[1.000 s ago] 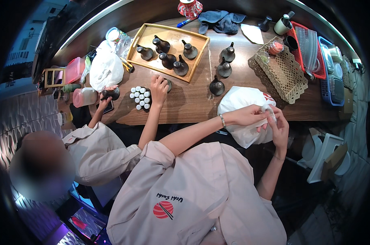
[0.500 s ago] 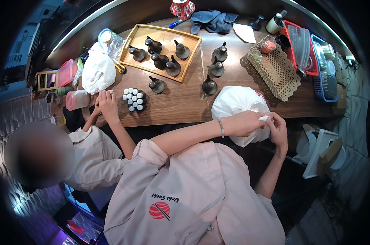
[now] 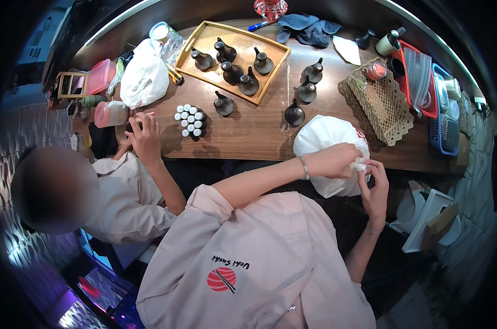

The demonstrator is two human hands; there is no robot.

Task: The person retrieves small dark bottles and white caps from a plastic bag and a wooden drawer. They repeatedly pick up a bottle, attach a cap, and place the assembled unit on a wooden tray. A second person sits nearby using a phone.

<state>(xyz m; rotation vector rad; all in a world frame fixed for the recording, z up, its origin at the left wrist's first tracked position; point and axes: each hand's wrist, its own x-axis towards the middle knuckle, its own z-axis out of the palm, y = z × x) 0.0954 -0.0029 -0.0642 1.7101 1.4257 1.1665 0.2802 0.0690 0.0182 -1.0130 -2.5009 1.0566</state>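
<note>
A full white plastic bag [image 3: 326,137] sits at the front edge of the table, right of the middle, its gathered top twisted and bunched. My left hand [image 3: 333,160], with a beaded bracelet at the wrist, is closed around the bunched plastic. My right hand [image 3: 374,186] pinches the twisted end between thumb and fingers, just beside the left one. Behind the bag stand several dark narrow-necked bottles, the closest being a round dark bottle [image 3: 294,114].
A wooden tray [image 3: 276,77] holds several dark bottles. White-capped small bottles [image 3: 191,119] cluster near the left. A co-worker's hand [image 3: 145,137] is beside a pink-lidded jar [image 3: 111,114]. At right are a woven basket [image 3: 388,109], a red basket [image 3: 430,112] and a blue basket [image 3: 442,147].
The view has shifted, moving the table's things rightward in the picture. My right hand has come slightly closer to me, and its fingers have changed position on the twisted plastic.
</note>
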